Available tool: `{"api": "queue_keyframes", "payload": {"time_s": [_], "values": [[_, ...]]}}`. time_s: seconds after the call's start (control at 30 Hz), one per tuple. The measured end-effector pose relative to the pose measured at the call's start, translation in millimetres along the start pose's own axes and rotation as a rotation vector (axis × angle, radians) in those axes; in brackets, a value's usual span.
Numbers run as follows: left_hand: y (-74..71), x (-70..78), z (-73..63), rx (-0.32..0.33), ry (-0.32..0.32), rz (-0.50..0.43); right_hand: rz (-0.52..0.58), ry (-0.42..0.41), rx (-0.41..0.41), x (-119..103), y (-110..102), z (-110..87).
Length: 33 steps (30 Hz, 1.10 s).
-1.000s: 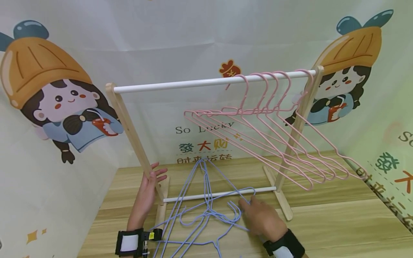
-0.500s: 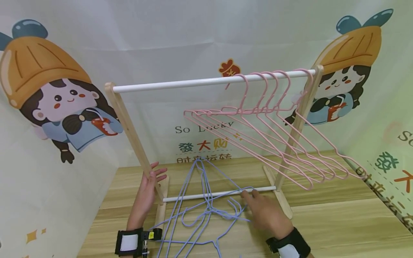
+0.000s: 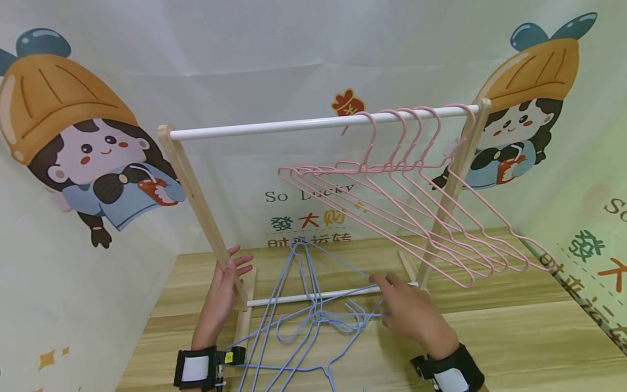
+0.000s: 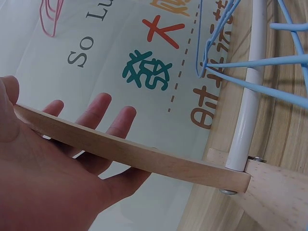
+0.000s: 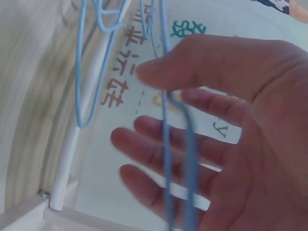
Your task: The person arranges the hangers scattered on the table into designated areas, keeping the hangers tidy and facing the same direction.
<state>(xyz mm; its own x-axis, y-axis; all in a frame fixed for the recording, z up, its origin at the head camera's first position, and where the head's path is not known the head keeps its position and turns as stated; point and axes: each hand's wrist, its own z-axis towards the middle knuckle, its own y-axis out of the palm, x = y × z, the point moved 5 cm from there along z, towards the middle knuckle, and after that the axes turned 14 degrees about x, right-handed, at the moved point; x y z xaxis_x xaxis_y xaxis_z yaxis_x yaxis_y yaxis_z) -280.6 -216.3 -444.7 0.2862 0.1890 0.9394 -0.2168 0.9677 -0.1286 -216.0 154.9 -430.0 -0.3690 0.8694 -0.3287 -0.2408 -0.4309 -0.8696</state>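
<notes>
A small clothes rack (image 3: 303,125) with wooden posts and white rods stands on the table. My left hand (image 3: 225,291) holds its left post (image 4: 120,149) low down, thumb on one side and fairly straight fingers behind. Blue wire hangers (image 3: 315,318) lie in an overlapping heap around the lower rod (image 3: 289,299). At the heap's right side my right hand (image 3: 411,316) pinches a blue hanger (image 5: 190,159) between thumb (image 5: 159,72) and index finger. The other fingers of that hand spread behind the wire. Several pink hangers (image 3: 392,169) hang from the right half of the top rod.
A printed cloth backdrop (image 3: 245,54) rises behind and beside the rack. The right foot (image 3: 409,267) of the rack sits just behind my right hand. Bare wood-grain table (image 3: 529,332) extends to the right.
My right hand has moved up and right, drawing the held blue hanger's end with it. The blue heap has shifted slightly. My left hand stays on the post.
</notes>
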Motion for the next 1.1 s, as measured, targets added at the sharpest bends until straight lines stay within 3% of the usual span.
{"api": "queue_keyframes", "payload": {"time_s": [0.17,0.33,0.6,0.83,1.0,1.1], "values": [[0.2,0.2,-0.2,0.0,-0.001,0.004,0.004,-0.014,0.05,3.7,-12.4,2.1],[0.2,2.2,-1.4,-0.001,-0.004,0.001,-0.004,-0.099,0.149,1.9,-24.5,2.9],[0.0,3.3,-2.3,-0.004,-0.009,-0.005,-0.03,-0.149,0.225,-0.1,-30.7,2.7],[-1.5,2.7,-1.8,0.014,-0.006,0.027,-0.017,-0.123,0.197,6.0,-28.3,1.9],[-12.5,10.8,-3.2,0.087,-0.026,0.088,0.01,-0.062,0.11,15.4,-22.4,2.2],[-20.6,21.1,-4.9,0.145,-0.001,0.105,0.019,-0.032,0.071,22.3,-18.0,2.5]]}}
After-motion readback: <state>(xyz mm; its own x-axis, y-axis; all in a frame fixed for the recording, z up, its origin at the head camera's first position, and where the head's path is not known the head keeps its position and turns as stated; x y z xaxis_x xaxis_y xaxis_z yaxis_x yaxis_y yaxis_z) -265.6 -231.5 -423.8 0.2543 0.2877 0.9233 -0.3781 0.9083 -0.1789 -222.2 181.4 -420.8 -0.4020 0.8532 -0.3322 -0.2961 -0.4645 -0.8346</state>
